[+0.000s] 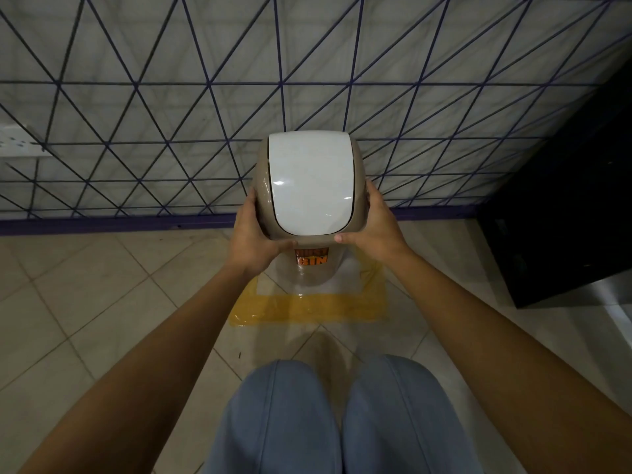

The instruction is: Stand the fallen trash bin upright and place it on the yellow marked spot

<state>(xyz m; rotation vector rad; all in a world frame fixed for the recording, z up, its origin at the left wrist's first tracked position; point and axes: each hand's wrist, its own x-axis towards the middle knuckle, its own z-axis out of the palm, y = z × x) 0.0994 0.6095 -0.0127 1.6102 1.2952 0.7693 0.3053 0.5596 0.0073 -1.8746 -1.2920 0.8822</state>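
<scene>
A beige trash bin with a white swing lid and an orange label stands upright inside the yellow taped square on the floor, close to the wall. My left hand clasps the left side of the bin's top rim. On the opposite side my right hand grips the rim in the same way. Whether the bin's base touches the floor is hidden by its body.
A white wall with dark triangular lines rises right behind the bin, ending in a purple skirting. A black cabinet stands to the right. Beige floor tiles spread left. My knees in blue trousers fill the lower middle.
</scene>
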